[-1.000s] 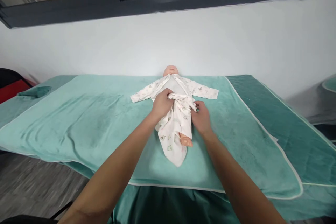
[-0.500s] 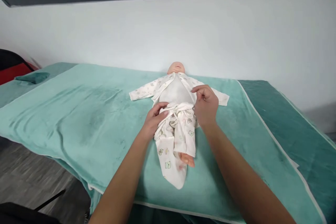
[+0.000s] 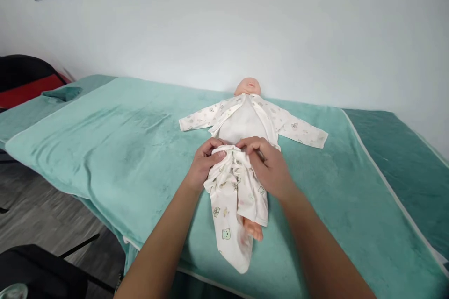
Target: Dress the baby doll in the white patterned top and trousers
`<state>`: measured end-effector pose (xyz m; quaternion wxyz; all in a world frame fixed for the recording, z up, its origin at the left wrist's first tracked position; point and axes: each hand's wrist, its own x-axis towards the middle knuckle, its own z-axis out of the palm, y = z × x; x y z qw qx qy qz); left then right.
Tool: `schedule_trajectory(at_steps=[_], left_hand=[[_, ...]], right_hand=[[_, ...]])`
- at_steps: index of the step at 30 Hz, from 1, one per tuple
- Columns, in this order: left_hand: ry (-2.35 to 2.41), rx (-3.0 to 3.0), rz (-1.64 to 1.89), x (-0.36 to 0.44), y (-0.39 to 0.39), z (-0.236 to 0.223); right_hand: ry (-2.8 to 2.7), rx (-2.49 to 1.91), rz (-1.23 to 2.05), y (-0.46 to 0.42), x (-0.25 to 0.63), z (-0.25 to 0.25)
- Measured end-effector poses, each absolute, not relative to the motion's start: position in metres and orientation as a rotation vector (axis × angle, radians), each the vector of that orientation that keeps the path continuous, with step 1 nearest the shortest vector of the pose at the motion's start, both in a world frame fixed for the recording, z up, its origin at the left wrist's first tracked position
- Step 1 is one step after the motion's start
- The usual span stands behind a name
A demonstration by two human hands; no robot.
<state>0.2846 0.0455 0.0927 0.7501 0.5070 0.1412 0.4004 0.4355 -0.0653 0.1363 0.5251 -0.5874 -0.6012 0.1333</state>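
A baby doll (image 3: 247, 86) lies on its back with its head toward the wall. It wears a white printed jacket (image 3: 294, 124), open at the front with the sleeves spread, over a plain white layer (image 3: 242, 124). White printed trousers (image 3: 224, 205) cover its legs. My left hand (image 3: 205, 163) pinches the waistband's left side between thumb and fingers. At the waistband's right side my right hand (image 3: 268, 163) is closed on the cloth, its fingertips partly hidden. One bare foot (image 3: 253, 229) sticks out of the right trouser leg; the left leg's end hangs over any foot there.
A light green cloth (image 3: 115, 163) covers the table, with a darker green cloth (image 3: 396, 149) at the right. Behind stands a white wall (image 3: 210, 32). A black and red chair (image 3: 28, 81) is at the far left, and a black object (image 3: 42, 271) at lower left.
My right hand has come down from above the doll's right side to the trouser waistband and closed on it. My left hand stays at the waistband. The view has shifted slightly.
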Motion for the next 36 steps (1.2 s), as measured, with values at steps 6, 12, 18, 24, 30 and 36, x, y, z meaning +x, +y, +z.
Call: schedule_trajectory(at_steps=[6,12,18,24,30,36], left_hand=[[0.468,1.066,0.894,0.290,0.043,0.094],[0.497,1.129,0.917,0.288,0.037,0.098],[0.453,1.452,0.669,0.282,0.030,0.098],[0.476,1.133,0.882,0.289,0.030,0.099],[0.589,1.039,1.093,0.303,0.033,0.114],[0.511,1.469,0.906,0.297,0.029,0.110]], right_hand=[[-1.694,-1.828,0.444,-0.054,0.424,0.158],[-1.532,-1.612,0.823,-0.038,0.436,0.165],[-0.943,-1.295,0.957,-0.047,0.446,0.148],[-1.157,-1.318,0.980,-0.052,0.439,0.155],[-1.490,-1.360,1.151,-0.055,0.442,0.164],[-1.049,-1.327,0.911,-0.049,0.441,0.144]])
